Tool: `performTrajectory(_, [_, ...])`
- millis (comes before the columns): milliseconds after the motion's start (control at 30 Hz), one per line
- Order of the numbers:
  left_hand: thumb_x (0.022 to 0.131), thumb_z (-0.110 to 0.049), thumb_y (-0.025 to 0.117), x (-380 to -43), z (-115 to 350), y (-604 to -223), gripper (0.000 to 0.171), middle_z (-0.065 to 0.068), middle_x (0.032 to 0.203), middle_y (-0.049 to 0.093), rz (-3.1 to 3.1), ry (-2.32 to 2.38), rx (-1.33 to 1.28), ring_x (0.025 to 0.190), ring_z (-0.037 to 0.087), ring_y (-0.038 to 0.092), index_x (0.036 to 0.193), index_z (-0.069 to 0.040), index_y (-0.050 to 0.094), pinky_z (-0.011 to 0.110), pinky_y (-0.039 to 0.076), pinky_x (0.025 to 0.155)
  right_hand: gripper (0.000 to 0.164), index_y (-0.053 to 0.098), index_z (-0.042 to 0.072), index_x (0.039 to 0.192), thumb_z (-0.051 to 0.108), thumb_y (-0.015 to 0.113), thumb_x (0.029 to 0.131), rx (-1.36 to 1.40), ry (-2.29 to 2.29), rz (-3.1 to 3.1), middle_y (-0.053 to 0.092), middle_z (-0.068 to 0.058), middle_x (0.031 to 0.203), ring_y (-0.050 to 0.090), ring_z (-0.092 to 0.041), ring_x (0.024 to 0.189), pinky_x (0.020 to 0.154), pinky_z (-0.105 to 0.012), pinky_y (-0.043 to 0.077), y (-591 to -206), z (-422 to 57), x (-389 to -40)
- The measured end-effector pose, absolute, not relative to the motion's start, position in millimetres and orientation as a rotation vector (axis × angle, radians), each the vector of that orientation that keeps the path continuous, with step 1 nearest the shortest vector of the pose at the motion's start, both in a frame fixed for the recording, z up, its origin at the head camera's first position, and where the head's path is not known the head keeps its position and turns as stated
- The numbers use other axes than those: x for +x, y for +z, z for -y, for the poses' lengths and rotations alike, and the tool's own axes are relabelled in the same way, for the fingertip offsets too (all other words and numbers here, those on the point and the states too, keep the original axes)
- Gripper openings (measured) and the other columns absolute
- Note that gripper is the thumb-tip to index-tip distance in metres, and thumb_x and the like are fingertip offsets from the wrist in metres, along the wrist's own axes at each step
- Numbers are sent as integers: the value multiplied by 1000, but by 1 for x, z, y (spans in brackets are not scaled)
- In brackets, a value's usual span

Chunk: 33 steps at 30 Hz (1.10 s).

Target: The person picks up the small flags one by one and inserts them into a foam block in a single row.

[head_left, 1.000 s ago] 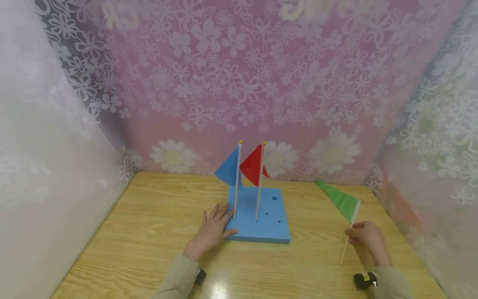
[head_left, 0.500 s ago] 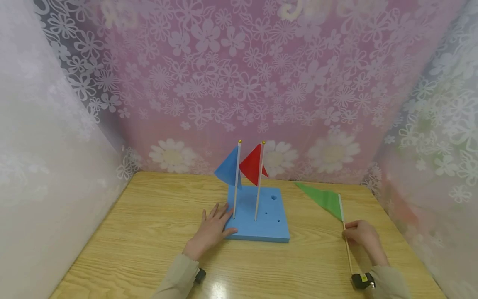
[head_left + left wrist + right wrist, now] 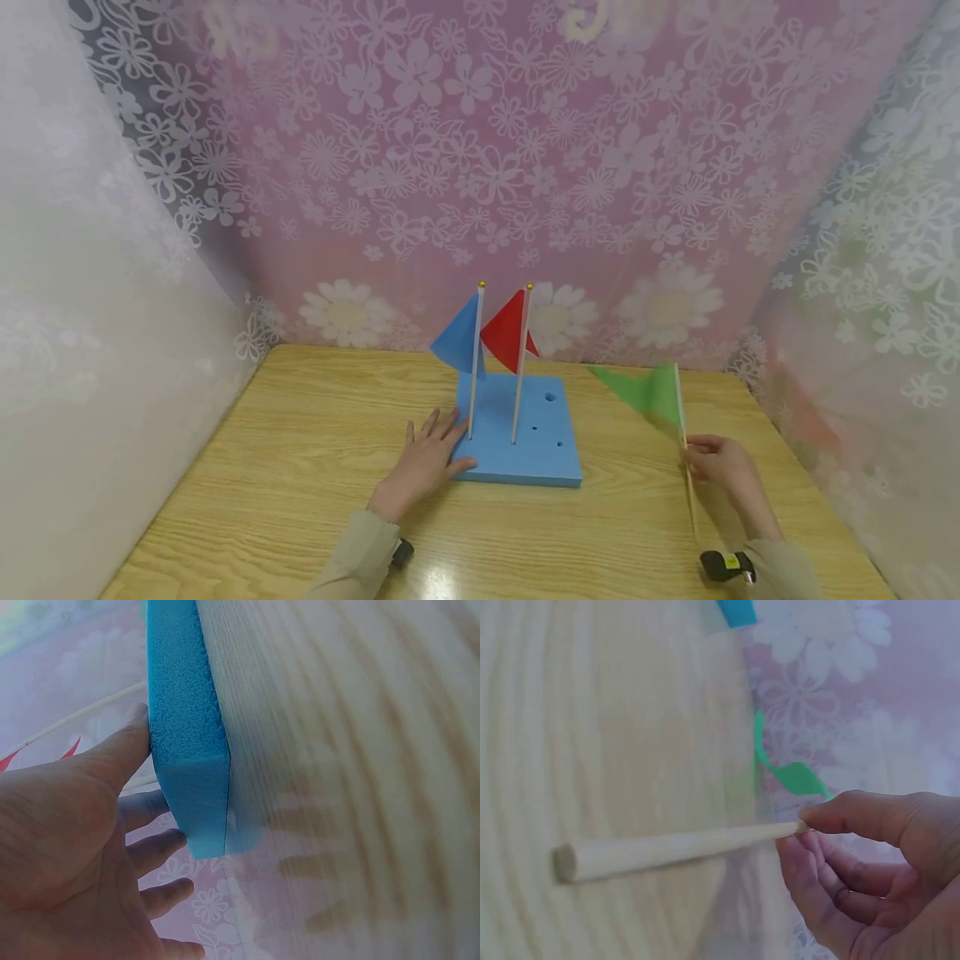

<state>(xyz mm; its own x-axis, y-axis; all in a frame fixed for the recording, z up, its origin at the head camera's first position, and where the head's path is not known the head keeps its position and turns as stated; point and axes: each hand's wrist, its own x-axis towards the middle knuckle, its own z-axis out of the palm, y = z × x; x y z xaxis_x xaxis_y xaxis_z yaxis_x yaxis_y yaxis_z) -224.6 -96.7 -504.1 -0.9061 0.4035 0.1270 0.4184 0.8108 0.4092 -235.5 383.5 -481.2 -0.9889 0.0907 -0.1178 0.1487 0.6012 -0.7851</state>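
Note:
A blue foam board [image 3: 543, 465] lies on the table, with a blue flag [image 3: 459, 337] and a red flag [image 3: 506, 331] standing on sticks in its holes. My left hand [image 3: 420, 468] spreads over the board's left edge, thumb and fingertips touching it; the left wrist view shows the thumb [image 3: 124, 750] along the upper edge. To the right of the board, my right hand [image 3: 726, 463] pinches the stick of a green flag [image 3: 660, 396] between thumb and fingers. That stick [image 3: 652, 853] points its bare lower end toward the right wrist camera, and the cloth trails left.
Three uncovered holes, one larger hole [image 3: 550, 397] among them, show in the board's right part. A wooden table [image 3: 300, 467] lies beneath everything. Flower-patterned curtains [image 3: 480, 167] hang behind and on both sides.
My right hand has shifted slightly left and up, and the green flag has swung from leaning right to nearly upright, leaning a little left. The left hand and board stay in place.

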Motion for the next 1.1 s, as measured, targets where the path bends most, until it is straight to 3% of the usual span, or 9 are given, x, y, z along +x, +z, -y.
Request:
performTrajectory(233, [99,-44,62,-224,97,-503,67,17,162,34,2958,-674,-673,150,48,22,154,-10,45,78,16,111,49,42,-23,137,5,60,101,152,-1568,-2726,67,-17,105,66,-2,78,74,-33,62,-475,-369,-235])
performTrajectory(400, [100,-43,62,-223,98,-502,66,17,162,34,2957,-678,-677,150,48,23,154,-9,45,78,17,111,50,42,-20,139,6,61,102,109,-1702,-2702,68,-14,106,68,-3,78,72,-32,62,-473,-354,-237])
performTrajectory(667, [99,-44,62,-222,97,-500,67,18,161,35,2959,-671,-680,149,49,23,154,-9,46,79,17,110,51,42,-10,145,15,60,104,56,-1788,-2688,58,-31,126,68,-1,84,75,-30,62,-466,-330,-245])
performTrajectory(767, [99,-44,62,-222,97,-501,67,17,162,34,2962,-670,-677,150,48,23,154,-9,46,78,17,110,51,44,-8,145,16,60,104,24,-1831,-2682,62,-23,123,69,-3,86,76,-30,62,-462,-321,-247])
performTrajectory(967, [99,-44,63,-222,97,-501,66,17,162,34,2962,-670,-672,150,48,23,153,-9,46,78,18,110,49,45,-8,145,12,61,103,-36,-1910,-2665,61,-23,125,70,-5,87,76,-30,62,-455,-301,-254])
performTrajectory(1100, [99,-43,63,-222,97,-500,66,18,161,35,2959,-679,-673,150,48,23,153,-9,46,79,17,110,47,49,-7,142,13,64,101,-96,-1981,-2652,65,-11,116,71,-7,87,74,-30,62,-449,-285,-257])
